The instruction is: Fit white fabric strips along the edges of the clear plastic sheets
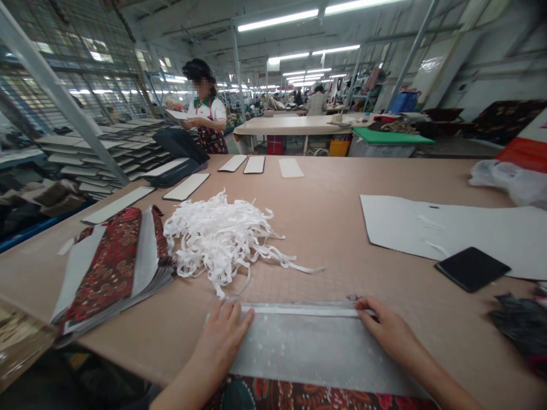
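Observation:
A grey-backed fabric piece [316, 344] lies at the table's near edge, its red-and-brown patterned part [299, 394] closest to me. Along its far edge runs a narrow white strip [299, 311]. My left hand [224, 336] rests flat over the strip's left end, fingers stretched out and thumb pointing right. At the other end, my right hand [387, 327] pinches the strip and fabric edge between thumb and fingers. Beyond the left hand is a tangled heap of white strips [226, 233]. Left of it sits a stack of patterned fabric pieces [106, 262] with grey backing.
On the brown table [329, 228] are a large white board [453, 228], a black flat pad [472, 269], dark crumpled material [519, 324] and several pale panels [187, 187]. A co-worker [207, 114] stands across the table, holding a panel. Racks of panels [98, 151] stand left.

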### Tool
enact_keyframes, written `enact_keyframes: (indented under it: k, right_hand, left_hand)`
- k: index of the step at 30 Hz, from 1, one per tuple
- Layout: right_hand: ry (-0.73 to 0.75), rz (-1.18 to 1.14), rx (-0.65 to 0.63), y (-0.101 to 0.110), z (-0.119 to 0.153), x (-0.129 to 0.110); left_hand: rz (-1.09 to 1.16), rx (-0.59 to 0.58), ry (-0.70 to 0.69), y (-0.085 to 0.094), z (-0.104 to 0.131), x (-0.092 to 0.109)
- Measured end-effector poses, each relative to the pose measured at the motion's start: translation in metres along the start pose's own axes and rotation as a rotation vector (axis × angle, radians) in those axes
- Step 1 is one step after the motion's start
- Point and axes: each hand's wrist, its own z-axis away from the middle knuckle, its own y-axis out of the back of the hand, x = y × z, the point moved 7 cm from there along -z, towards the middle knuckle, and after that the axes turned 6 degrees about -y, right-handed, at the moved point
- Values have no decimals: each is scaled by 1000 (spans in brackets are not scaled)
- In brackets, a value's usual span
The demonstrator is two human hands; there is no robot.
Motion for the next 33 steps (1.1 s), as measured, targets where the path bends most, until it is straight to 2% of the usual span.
enact_keyframes:
  k: [4,9,12,15,19,22,24,30,33]
  right_hand:
    - [41,5,20,2,3,-8]
    - [56,-3,35,4,6,-14]
    - [75,22,50,4,6,-15]
    - [92,54,55,2,5,-15]
    - [104,89,72,1,6,-19]
    - [113,114,88,2,7,-21]
    - [104,120,85,6,6,-17]
    - [-52,38,53,28,-1,10]
    - [-68,9,72,34,-2,14]
  left_hand:
    - [-5,11,-34,1,-14,17]
    - [-26,96,-14,1,-22,32]
    - [-59,60,-27,7,-28,36]
    - [-41,18,-92,21,-42,47]
    - [73,43,-203,37,-70,84]
    - [126,60,-275,38,-85,117]
    - [128,42,-275,35,-91,129]
    - [107,10,-297,32,-97,132]
    - [88,7,-296,31,-99,133]
